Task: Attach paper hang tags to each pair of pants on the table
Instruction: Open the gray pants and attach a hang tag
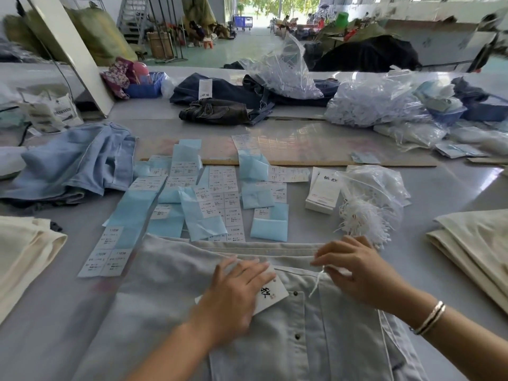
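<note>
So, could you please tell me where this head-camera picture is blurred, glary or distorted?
Head view: motion blur smears the left hand resting on the hang tag, and the frame's left and right edges; the right hand pinching the white string is sharper. Glare washes over the clear sheet beyond the label sheets. The wide lens bends the table's far edge, and the doorway is overexposed.

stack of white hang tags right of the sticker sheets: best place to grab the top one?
Probably pinch the top card of the white hang tag stack by its near short edge, coming from the front-left. The cards lie flat and squared, and the open bag of white strings crowds the right side.
</note>
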`<control>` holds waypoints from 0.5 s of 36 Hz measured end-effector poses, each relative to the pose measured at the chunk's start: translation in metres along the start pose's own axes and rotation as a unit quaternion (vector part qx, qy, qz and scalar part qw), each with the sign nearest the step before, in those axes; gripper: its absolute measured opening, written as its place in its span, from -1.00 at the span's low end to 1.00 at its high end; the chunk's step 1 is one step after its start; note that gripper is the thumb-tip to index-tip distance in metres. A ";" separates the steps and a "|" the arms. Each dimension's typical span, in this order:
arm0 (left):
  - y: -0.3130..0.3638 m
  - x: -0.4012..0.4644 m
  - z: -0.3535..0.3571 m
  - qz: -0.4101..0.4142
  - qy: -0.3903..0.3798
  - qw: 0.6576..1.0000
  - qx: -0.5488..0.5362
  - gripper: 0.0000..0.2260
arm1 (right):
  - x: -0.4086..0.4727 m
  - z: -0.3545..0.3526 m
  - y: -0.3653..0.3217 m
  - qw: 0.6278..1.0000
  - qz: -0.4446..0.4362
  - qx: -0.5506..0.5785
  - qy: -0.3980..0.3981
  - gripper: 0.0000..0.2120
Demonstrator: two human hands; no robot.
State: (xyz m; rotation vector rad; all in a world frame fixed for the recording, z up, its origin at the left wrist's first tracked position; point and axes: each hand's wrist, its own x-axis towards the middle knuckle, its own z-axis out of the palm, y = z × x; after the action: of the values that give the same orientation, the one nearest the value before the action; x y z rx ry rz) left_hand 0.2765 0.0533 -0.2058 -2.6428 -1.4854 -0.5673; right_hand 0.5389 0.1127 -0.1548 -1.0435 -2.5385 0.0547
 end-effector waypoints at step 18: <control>0.044 0.016 0.024 -0.481 0.227 0.642 -0.551 -0.85 | 0.019 0.055 -0.057 0.906 0.253 0.329 0.089 -0.70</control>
State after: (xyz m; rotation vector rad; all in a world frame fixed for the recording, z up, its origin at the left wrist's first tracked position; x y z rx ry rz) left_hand 0.3276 0.0483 -0.2171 -1.3091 -2.7482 -2.6512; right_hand 0.4683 0.0910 -0.1882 -1.2877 -1.7979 0.8513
